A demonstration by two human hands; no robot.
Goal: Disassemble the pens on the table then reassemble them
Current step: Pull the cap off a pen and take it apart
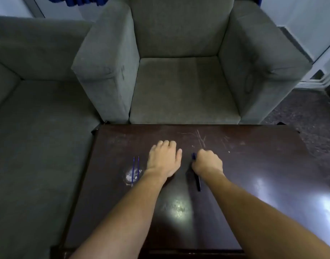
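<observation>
Two thin blue pen refills (135, 168) lie side by side on the dark wooden table (253, 165), left of my left hand. My left hand (165, 157) rests knuckles-up on the table with its fingers curled under; whether it holds anything is hidden. My right hand (207, 162) grips dark pen barrels (197, 181), whose lower ends stick out toward me below the fist and whose blue tops (193, 156) show at its left edge.
A grey armchair (179, 86) stands right behind the table's far edge. A grey sofa (29, 128) runs along the table's left side. Dark patterned floor (309, 118) lies to the right. Bright glare spots mark the tabletop near me.
</observation>
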